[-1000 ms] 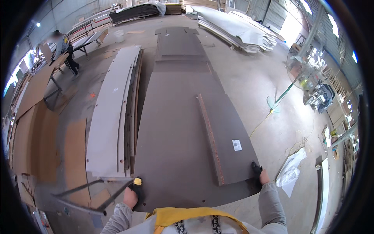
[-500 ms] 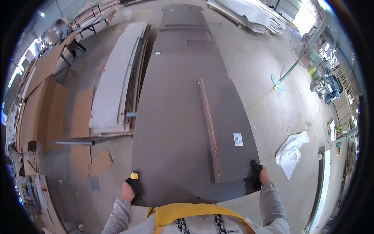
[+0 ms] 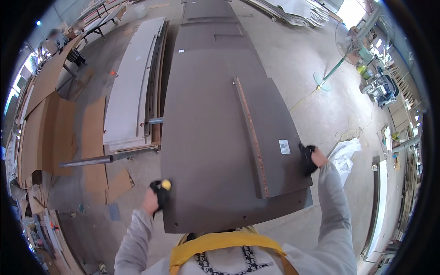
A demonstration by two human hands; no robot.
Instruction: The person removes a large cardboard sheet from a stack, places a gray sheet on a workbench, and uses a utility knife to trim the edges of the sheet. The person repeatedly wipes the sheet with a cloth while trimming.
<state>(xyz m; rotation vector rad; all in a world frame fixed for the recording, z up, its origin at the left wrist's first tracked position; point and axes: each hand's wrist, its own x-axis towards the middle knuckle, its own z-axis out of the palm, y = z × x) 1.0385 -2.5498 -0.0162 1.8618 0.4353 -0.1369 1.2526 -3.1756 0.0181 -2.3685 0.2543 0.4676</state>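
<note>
A long dark-brown board point(image 3: 206, 137) stretches away in front of me, with drilled holes along its near end. On its right side lies a shorter brown panel point(image 3: 275, 123) with a raw chipboard edge and a white label point(image 3: 284, 146). My left hand point(image 3: 158, 197), in a black glove, closes at the long board's left edge. A small yellow thing point(image 3: 166, 184) shows at that hand; its kind is unclear. My right hand point(image 3: 310, 159), also black-gloved with bare skin showing, is closed at the right edge of the boards. The fingertips of both hands are largely hidden.
Stacked white panels point(image 3: 133, 87) lie to the left, near a metal tube point(image 3: 87, 161) and cardboard point(image 3: 94, 146). Right of me are a white plastic sheet point(image 3: 343, 156), a standing fan point(image 3: 350, 43) and a long white strip point(image 3: 376, 211). A person point(image 3: 57, 41) is at the far left.
Both hands have moved forward along the board's sides, the right one farther. The board's near end sits slightly higher in view and is angled differently; the whole view has shifted a little.
</note>
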